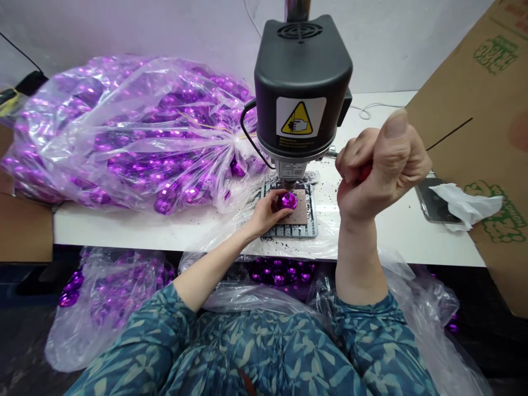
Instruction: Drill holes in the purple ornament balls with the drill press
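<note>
My left hand (268,212) pinches a shiny purple faceted ball (289,201) between thumb and fingers. The ball rests on a square brown pad (300,212), directly beneath the tip of a black bench press (303,82) with a warning label. Under the pad lies a grey slotted metal base plate (311,228). Raised to the right of the press, my right hand (381,165) is closed in a fist around a red handle (364,173). Only a bit of the red shows between the fingers; how it joins the machine is hidden.
A large clear bag (136,132) of purple balls fills the table's left side. Dark crumbs (330,190) litter the white table (404,236). At right are a phone (429,201), a crumpled tissue (468,203) and a cardboard box (466,137). More bagged balls (284,272) sit below the table edge.
</note>
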`<state>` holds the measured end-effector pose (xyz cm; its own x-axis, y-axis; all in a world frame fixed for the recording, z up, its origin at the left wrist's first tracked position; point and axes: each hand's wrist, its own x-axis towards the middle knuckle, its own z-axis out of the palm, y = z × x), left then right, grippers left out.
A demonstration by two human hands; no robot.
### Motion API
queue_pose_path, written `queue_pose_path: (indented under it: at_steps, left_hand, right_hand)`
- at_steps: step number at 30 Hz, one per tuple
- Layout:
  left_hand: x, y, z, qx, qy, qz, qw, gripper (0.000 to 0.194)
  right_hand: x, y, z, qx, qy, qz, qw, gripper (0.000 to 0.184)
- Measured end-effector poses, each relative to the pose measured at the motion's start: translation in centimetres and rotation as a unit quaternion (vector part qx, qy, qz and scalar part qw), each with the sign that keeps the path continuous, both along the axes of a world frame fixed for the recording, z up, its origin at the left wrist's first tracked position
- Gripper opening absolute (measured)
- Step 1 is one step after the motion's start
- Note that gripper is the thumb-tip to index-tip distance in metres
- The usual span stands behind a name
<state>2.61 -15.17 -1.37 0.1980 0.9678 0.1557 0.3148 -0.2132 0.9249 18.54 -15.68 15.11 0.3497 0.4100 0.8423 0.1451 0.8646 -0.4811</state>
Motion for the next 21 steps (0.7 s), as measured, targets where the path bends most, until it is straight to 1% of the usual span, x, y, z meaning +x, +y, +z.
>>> queue_pose_path:
  at_steps: [3,5,8,12,16,21]
  left_hand:
    - [0.0,0.1,0.3,-0.015,0.008,-0.003,1.000,0.055]
    - [0.1,0.1,0.5,-0.019,0.011,-0.004,1.000,0.054]
    - [0.2,-0.2,0.7,-0.020,0.019,0.000,1.000,0.052]
    - [0.3,-0.4,0.6,-0.013,0.023,0.003,1.000,0.053]
    - [0.3,-0.4,0.3,-0.007,0.013,0.000,1.000,0.054]
    - [0.3,-0.4,0.2,-0.011,0.007,0.002,1.000,0.054]
  right_hand:
    - [0.0,-0.2,0.0,0.016,0.018,0.042,0.999,0.044]
    - [0.0,-0.3,0.0,0.016,0.030,0.055,0.998,0.044]
    - [-0.2,-0.4,-0.2,0.015,0.051,0.057,0.997,0.048]
    - [-0.2,-0.4,-0.7,0.036,0.067,0.065,0.995,0.051]
    - [0.0,-0.3,-1.2,0.056,0.060,0.078,0.994,0.049]
    - [0.1,-0.1,-2.0,0.081,0.045,0.075,0.993,0.049]
